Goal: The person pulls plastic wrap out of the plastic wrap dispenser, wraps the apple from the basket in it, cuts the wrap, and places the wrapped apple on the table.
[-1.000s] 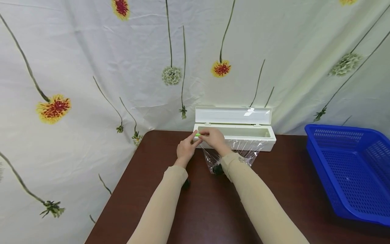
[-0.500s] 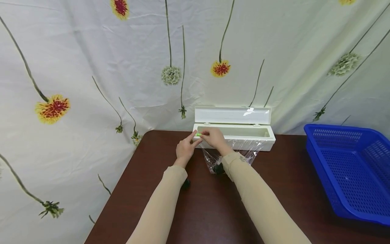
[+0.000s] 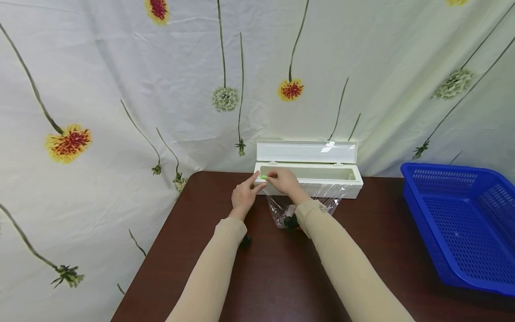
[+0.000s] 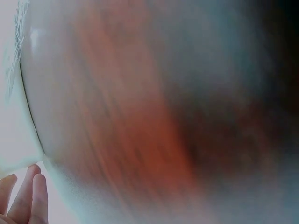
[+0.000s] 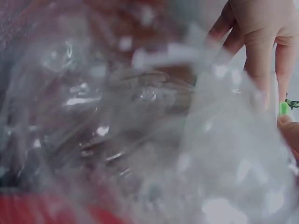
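Clearly, everything here hangs on the left end of the white box [image 3: 354,191], which sits at the bench's far side with its long axis running left to right, crosswise to the person. Leftmost comes the left hand [image 3: 243,197], nearest that end: its forefinger and thumb are spread, fairly straight, touching about the front corner, and I see nothing pinched between them. Just right of those fingertips, on the front rim, is the small green tab [image 3: 263,176], lying between the hands and too small for its own long axis to be told. The right hand [image 3: 284,181] reaches it from the other side, its grip closed to a fingertip pinch on the tab, so the rim, the line that matters as I judge it, stretches away to the right, under and past that hand. Clear film [image 3: 277,210] hangs from the rim over the box's front onto the bench [image 3: 273,277]. Behind, the lid [image 3: 306,150] stands raised; farthest right, well apart, is the blue basket [image 3: 446,166].
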Tool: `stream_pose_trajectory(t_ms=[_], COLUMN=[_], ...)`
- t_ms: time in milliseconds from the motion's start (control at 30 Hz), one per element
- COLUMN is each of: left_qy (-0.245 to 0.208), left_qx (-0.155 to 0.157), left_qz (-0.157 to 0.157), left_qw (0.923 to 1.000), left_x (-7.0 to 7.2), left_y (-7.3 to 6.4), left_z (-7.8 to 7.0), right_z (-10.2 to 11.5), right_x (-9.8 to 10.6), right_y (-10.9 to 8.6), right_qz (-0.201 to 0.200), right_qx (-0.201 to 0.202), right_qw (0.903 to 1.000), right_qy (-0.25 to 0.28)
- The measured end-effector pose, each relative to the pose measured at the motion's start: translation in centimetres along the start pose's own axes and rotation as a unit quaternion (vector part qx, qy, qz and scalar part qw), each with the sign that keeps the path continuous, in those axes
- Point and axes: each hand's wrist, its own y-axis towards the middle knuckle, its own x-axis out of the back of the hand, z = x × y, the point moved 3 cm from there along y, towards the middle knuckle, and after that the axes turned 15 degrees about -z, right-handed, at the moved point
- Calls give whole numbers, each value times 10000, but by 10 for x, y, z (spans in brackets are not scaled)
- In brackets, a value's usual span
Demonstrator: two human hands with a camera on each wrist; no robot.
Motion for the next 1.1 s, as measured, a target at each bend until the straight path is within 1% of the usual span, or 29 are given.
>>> stream_pose_trajectory(t_ms=[367, 633, 933, 1100], left_qy=[21, 0, -8, 2], left_qx=[13, 51, -24, -48], left_qz=[-42, -26, 25, -13], left_qw=[10000, 10000, 10000, 10000], left_x=[2, 3, 3, 2], left_y=[0, -1, -1, 0], left_z=[-2, -2, -1, 0], right_z=[1, 0, 0, -3], right_x=[7, 8, 10, 10], right_y=[-2, -2, -5, -5], right_qz=[99, 34, 61, 73], right_qx=[-5, 111, 195, 210], right_qw=[9999, 9998, 9995, 9996], right_qy=[101, 130, 241, 149])
